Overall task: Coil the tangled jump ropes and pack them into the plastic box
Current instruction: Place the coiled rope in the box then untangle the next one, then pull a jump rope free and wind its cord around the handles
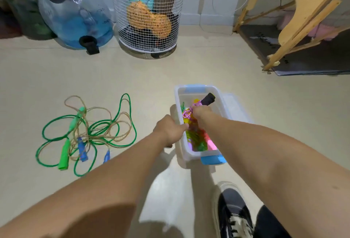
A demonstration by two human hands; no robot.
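A clear plastic box with blue latches stands on the floor in front of me. It holds coiled ropes in pink, yellow and green. My right hand is inside the box, shut on a pink rope with a black handle sticking out beyond it. My left hand grips the box's left rim. To the left on the floor lies a tangle: a green rope with green handles and a tan rope with blue handles.
The box's clear lid lies to its right. A white wire basket and a large water jug stand at the back wall. A wooden stool leans at the right. My shoe is near the bottom.
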